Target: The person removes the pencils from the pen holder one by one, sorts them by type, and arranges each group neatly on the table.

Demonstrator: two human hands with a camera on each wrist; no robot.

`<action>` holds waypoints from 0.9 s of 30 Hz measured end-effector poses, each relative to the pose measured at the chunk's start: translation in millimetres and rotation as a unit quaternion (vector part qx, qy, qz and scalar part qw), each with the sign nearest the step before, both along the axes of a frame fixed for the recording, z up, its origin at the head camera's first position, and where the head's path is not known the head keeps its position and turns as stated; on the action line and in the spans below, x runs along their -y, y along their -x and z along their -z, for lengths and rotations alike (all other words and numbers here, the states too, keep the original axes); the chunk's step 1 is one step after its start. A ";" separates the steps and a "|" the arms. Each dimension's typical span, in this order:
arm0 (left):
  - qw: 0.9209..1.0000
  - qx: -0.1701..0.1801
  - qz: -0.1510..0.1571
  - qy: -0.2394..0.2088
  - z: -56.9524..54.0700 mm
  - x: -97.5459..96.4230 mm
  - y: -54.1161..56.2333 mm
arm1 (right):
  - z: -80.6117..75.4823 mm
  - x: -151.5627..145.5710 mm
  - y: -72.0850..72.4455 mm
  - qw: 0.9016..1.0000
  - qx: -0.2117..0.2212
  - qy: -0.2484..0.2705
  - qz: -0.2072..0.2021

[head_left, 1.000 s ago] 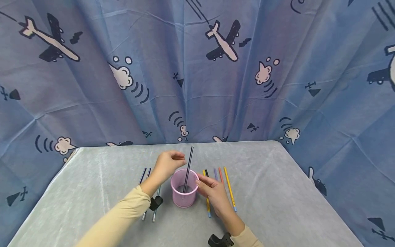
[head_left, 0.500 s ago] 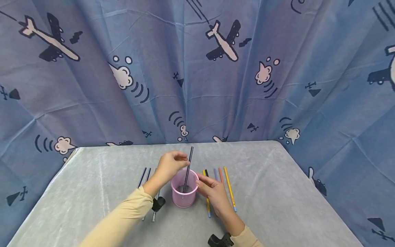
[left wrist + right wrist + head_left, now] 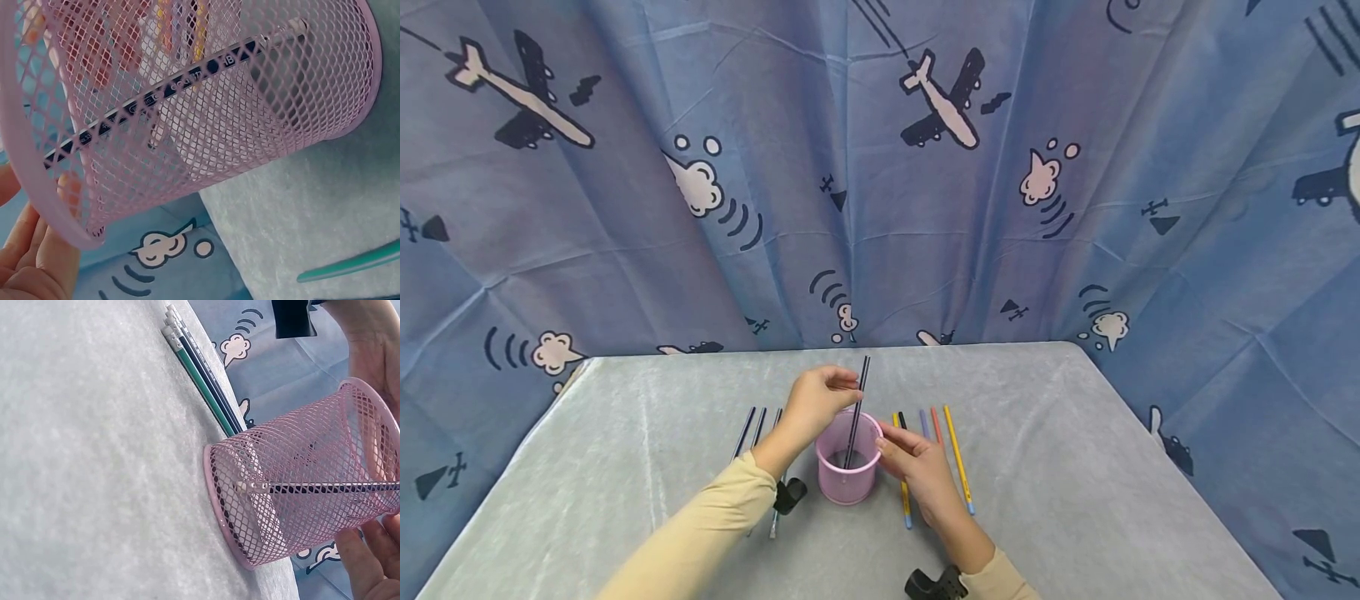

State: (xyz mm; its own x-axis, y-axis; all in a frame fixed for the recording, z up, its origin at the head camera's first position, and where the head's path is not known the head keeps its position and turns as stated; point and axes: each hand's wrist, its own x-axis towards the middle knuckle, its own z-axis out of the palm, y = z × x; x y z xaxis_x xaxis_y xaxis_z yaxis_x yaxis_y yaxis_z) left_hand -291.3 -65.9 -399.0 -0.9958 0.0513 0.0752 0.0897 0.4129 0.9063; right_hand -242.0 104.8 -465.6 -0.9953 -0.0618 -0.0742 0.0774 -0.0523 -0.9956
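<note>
A pink mesh pencil cup (image 3: 847, 487) stands upright on the table. Inside leans a dark pencil (image 3: 856, 421) with its eraser end at the bottom, as the left wrist view shows through the mesh. My left hand (image 3: 818, 402) reaches over the cup and pinches the pencil's upper part between thumb and fingers. At the cup's right side, my right hand (image 3: 925, 475) holds the rim, thumb toward me and fingers behind. In the right wrist view, my right fingers (image 3: 365, 556) lie against the rim below the pencil.
Left of the cup lie dark pencils (image 3: 743, 433) and a green pencil (image 3: 203, 387), partly under my left forearm. To the right are several coloured pencils, among them a yellow pencil (image 3: 958, 458) and a red pencil (image 3: 937, 425). A printed blue curtain (image 3: 880, 208) hangs behind the table.
My left hand has moved slightly right, from beside the pencil onto it, and its thumb now overlaps the pencil. The cup, the pencil and my right hand have stayed put.
</note>
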 end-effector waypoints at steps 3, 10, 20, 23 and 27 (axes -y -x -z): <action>1.000 0.000 0.001 0.002 1.0 -0.6 0.4 | 0.3 0.0 -0.1 1.000 0.000 0.000 0.000; 1.000 0.005 0.002 0.001 2.2 -2.9 -0.1 | -0.1 0.5 -0.4 1.000 0.000 -0.008 0.003; 1.000 0.004 0.001 0.000 3.8 -5.8 0.3 | -1.4 1.2 -1.3 1.000 0.000 -0.005 0.003; 1.000 0.005 -0.003 -0.002 3.5 -6.1 0.5 | -1.5 1.1 -0.8 1.000 0.001 -0.004 0.003; 1.000 0.002 -0.003 0.004 2.8 -6.8 -0.3 | -1.2 0.8 -0.4 1.000 0.001 -0.005 0.002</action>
